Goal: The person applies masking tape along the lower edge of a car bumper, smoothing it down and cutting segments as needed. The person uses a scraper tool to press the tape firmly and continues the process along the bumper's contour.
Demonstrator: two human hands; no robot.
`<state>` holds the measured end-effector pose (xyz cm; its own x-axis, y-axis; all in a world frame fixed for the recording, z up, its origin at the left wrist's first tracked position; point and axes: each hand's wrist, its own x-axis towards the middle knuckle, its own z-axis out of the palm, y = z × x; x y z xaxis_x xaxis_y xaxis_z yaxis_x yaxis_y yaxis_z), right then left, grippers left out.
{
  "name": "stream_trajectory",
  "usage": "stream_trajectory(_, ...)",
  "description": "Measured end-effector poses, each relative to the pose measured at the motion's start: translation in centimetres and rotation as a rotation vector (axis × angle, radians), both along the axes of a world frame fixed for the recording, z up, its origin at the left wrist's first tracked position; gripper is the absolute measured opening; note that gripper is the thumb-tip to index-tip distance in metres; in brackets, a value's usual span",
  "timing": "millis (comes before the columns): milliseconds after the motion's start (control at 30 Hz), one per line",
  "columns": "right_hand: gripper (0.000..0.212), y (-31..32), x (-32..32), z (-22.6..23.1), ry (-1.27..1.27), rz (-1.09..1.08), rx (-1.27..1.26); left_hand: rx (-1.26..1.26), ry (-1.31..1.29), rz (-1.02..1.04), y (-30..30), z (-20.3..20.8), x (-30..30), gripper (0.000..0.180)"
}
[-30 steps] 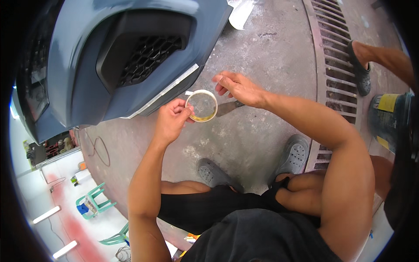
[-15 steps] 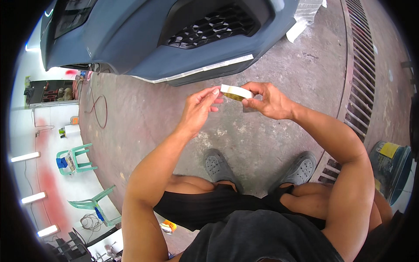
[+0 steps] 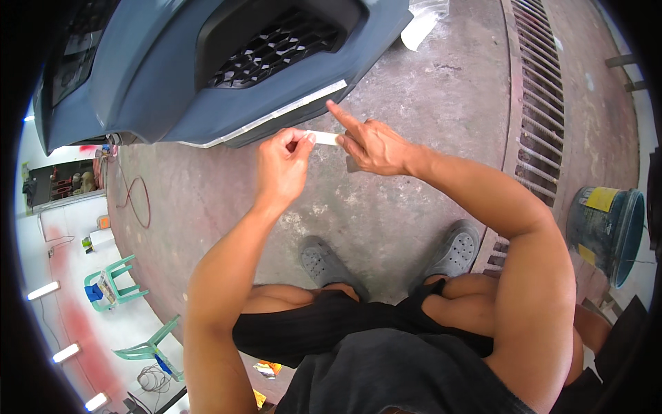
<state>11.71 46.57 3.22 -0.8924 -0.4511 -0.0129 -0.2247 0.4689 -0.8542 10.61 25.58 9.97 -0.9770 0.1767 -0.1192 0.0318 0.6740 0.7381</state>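
Note:
Between my hands stretches a short pale strip of masking tape point(image 3: 323, 138). My left hand point(image 3: 281, 165) pinches its left end between thumb and fingertips. At its other end my right hand point(image 3: 379, 148) is closed on the tape roll, mostly hidden behind the fingers, while the index finger points out toward the car bumper. A small grey flat piece point(image 3: 352, 165) shows below the right fingers; I cannot tell what it is. Just beyond my hands, the blue-grey bumper point(image 3: 165, 90) carries a line of white tape point(image 3: 289, 107) along its lower edge.
A slotted floor drain point(image 3: 538, 103) runs along the right, with a dark bucket point(image 3: 598, 224) beside it. Green plastic chairs point(image 3: 124, 281) stand at left. A red hose point(image 3: 141, 207) loops on the floor. White sheeting point(image 3: 418, 27) lies by the bumper's far end.
A strip of tape now spans between my hands, with the left hand pinching its end. My right index finger has stretched out. The view has shifted, moving the bumper leftward in the picture.

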Motion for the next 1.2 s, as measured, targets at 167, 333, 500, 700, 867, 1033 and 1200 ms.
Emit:
stream_trajectory(167, 0.075, 1.9, -0.9, 0.9, -0.008, 0.011, 0.012, 0.195, -0.12, 0.157, 0.5, -3.8, -2.0, 0.015)
stream_trajectory(333, 0.075, 4.8, -1.4, -5.7, 0.079, 0.03, -0.05, 0.163, -0.173, 0.07, 2.8, -5.2, -1.6, 0.013)
stream_trajectory(500, 0.075, 6.5, -2.2, -0.9, -0.212, 0.125, -0.059, 0.422, -0.262, 0.321, 2.2, -5.7, -2.1, 0.009)
stream_trajectory(700, 0.074, 7.8, -1.4, 1.4, -0.375, 0.089, -0.183, 0.665, -0.232, 0.253, 4.8, -4.5, -1.4, 0.016)
stream_trajectory(867, 0.076, 6.6, -0.9, 2.8, -0.373, 0.107, -0.281, 0.78, 0.03, 0.169, 6.9, -5.1, 0.6, 0.05)
stream_trajectory(1033, 0.062, 5.2, -0.5, 3.9, -0.378, 0.056, -0.187, 0.606, 0.193, 0.171, 6.9, -5.0, 1.5, 0.053)
stream_trajectory(1200, 0.036, 3.6, -1.2, 2.0, -0.353, -0.026, -0.019, 0.429, 0.235, 0.209, 7.3, -5.3, 2.7, 0.046)
